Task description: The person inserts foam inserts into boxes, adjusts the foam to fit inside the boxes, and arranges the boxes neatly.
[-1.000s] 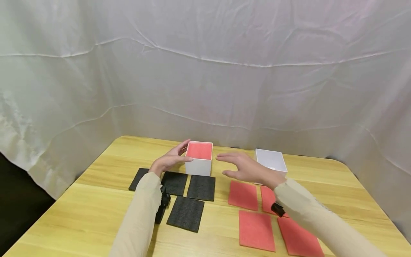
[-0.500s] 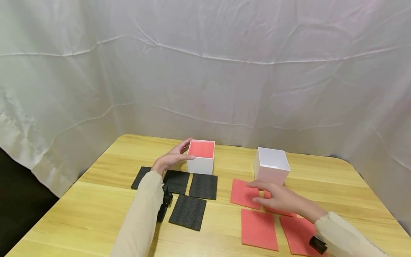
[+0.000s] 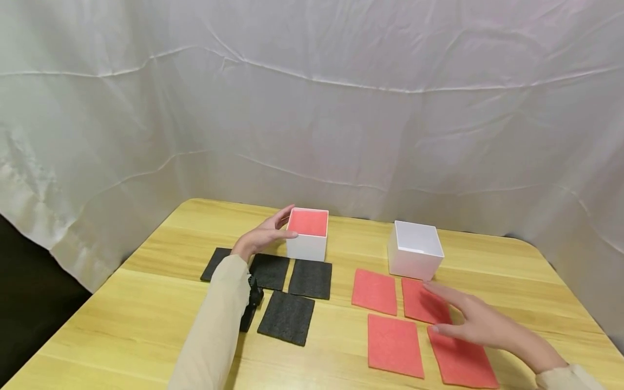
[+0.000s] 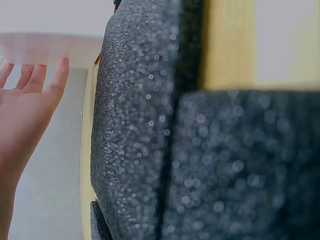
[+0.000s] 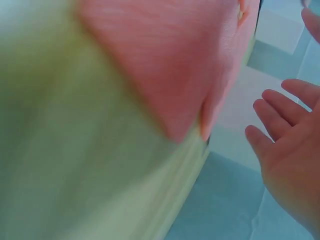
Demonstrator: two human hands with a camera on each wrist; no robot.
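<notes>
From the head view, we see one red foam sheet already in the white square box (image 3: 307, 234), steadied by our left hand (image 3: 263, 236), fingers straight. Our right hand (image 3: 475, 319) hovers flat over four red foam sheets (image 3: 392, 345) left on the wooden desk (image 3: 122, 330). Wrist views add only black foam sheets (image 4: 200, 165), untouched.

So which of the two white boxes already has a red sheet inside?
The left white box, which the left hand touches; its inside shows red. The right white box shows only white inside.
</notes>
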